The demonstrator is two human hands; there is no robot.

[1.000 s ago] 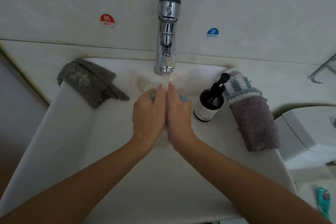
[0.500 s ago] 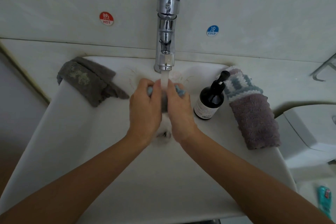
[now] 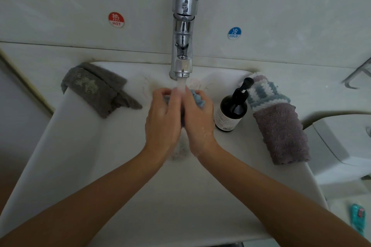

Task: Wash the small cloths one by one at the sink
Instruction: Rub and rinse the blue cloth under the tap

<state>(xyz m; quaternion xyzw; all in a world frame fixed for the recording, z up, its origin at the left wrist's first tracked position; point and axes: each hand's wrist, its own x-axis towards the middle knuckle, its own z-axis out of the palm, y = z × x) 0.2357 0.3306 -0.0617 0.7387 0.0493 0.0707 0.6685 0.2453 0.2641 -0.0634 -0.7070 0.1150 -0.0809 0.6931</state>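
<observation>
A small blue cloth (image 3: 197, 99) is bunched between my two hands over the white sink (image 3: 84, 146). My left hand (image 3: 162, 120) and my right hand (image 3: 198, 120) both grip it with curled fingers, side by side. Water runs from the chrome faucet (image 3: 183, 32) onto the cloth and my fingertips. Most of the cloth is hidden by my hands. A grey cloth (image 3: 96, 88) lies over the sink's left rim. On the right rim lie a striped blue-and-white cloth (image 3: 265, 91) and a mauve cloth (image 3: 281, 134).
A dark pump bottle (image 3: 230, 110) stands on the rim just right of my right hand. The drain (image 3: 180, 149) sits below my wrists. Red HOT (image 3: 116, 19) and blue COLD (image 3: 234, 33) stickers mark the wall. A teal object (image 3: 357, 216) lies at the lower right.
My hands have moved up closer under the faucet and parted slightly, fingers curling round the blue cloth, which shows more on the right.
</observation>
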